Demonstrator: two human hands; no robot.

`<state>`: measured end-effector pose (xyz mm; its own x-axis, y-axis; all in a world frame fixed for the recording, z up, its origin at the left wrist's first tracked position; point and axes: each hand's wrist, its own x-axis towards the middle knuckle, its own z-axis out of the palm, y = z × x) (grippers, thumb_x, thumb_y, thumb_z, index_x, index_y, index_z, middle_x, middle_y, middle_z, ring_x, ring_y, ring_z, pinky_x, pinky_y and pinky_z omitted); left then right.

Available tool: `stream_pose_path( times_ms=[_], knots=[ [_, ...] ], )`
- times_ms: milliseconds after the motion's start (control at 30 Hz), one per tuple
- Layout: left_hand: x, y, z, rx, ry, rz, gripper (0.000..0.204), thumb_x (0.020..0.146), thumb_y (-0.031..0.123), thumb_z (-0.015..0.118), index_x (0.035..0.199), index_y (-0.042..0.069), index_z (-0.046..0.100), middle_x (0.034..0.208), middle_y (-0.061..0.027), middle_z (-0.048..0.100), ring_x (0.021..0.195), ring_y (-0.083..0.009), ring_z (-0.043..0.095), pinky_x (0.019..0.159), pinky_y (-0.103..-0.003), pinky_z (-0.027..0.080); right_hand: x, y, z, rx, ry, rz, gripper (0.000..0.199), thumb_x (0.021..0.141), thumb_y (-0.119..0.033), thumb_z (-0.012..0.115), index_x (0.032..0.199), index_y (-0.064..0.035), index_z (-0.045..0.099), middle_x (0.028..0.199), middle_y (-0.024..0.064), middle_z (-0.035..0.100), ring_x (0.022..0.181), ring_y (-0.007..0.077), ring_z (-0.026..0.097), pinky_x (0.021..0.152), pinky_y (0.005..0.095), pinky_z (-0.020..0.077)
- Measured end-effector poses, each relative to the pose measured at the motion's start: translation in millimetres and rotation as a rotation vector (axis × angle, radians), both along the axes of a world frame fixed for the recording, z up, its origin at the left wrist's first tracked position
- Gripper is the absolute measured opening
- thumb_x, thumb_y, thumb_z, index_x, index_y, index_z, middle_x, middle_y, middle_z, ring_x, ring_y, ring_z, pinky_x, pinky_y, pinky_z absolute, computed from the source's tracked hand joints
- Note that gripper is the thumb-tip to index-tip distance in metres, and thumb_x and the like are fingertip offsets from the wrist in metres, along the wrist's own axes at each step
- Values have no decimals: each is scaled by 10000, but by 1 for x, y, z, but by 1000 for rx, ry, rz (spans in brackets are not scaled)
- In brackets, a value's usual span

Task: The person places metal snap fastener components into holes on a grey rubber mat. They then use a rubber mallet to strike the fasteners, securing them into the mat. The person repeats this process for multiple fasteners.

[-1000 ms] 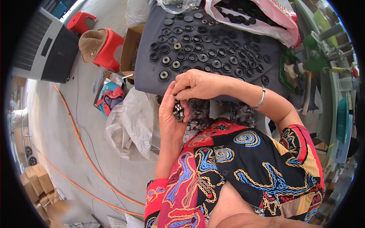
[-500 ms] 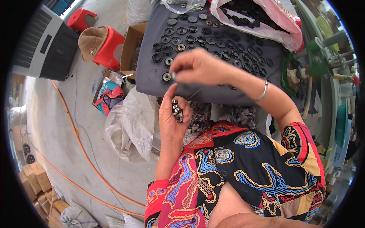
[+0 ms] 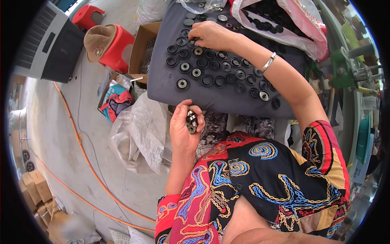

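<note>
1. The right hand (image 3: 209, 35) has moved farther over the black rings (image 3: 206, 80) on the worktop (image 3: 164, 87); its grip is hidden, cannot tell;
2. The left hand (image 3: 183, 132) cups metal bearings (image 3: 191, 129); loosening fingers could spill them.

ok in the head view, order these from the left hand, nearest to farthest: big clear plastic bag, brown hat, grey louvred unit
1. Big clear plastic bag: left of the left hand
2. Brown hat: upper left, on a red stool
3. Grey louvred unit: farther upper left
</note>
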<state>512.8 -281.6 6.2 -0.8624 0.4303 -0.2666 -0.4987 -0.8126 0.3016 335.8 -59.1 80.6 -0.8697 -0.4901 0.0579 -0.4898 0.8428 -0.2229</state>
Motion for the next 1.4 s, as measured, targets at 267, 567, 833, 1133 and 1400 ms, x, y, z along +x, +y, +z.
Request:
stream_pose_path(
  times_ms=[267, 567, 833, 1133, 1400],
  knots=[
    [2, -1, 1, -13, -20, 1, 282, 1007, 212, 422, 1144, -12, 524, 810, -126, 607, 574, -193, 547, 445, -262, 382, -6, -4, 2, 44, -41, 49, 237, 748, -94, 685, 969, -7, 673, 917, 110, 611, 879, 312, 612, 795, 393, 486],
    [4, -3, 14, -62, 131, 12, 454, 999, 244, 456, 1383, 18, 373, 773, -114, 597, 554, -168, 543, 430, -254, 391, 40, -17, 20, -62, 257, 109, 179, 748, -110, 690, 903, -23, 672, 863, 113, 594, 828, 303, 610, 736, 382, 496],
    [6, 6, 17, -60, 262, -88, 593, 971, 282, 517, 1463, 82, 252, 703, -109, 570, 443, -156, 507, 357, -253, 369, 129, -53, 13, -659, -711, 200, 185, 793, -69, 656, 968, -13, 680, 839, 101, 611, 781, 211, 612, 699, 326, 485],
    [13, 13, 22, -289, 256, -218, 511, 954, 350, 530, 1336, 38, 397, 581, -72, 506, 394, -160, 468, 332, -250, 342, 131, -47, 21, -471, -863, 195, 200, 739, -11, 619, 930, 7, 672, 891, 110, 648, 785, 205, 637, 702, 307, 502],
    [5, -2, 14, -147, 112, -86, 370, 1018, 312, 395, 1200, -1, 474, 752, -89, 552, 515, -179, 517, 405, -254, 338, 41, -22, 36, -333, 36, 113, 205, 725, -45, 612, 921, 8, 643, 840, 134, 639, 732, 258, 637, 650, 331, 514]
  ],
)
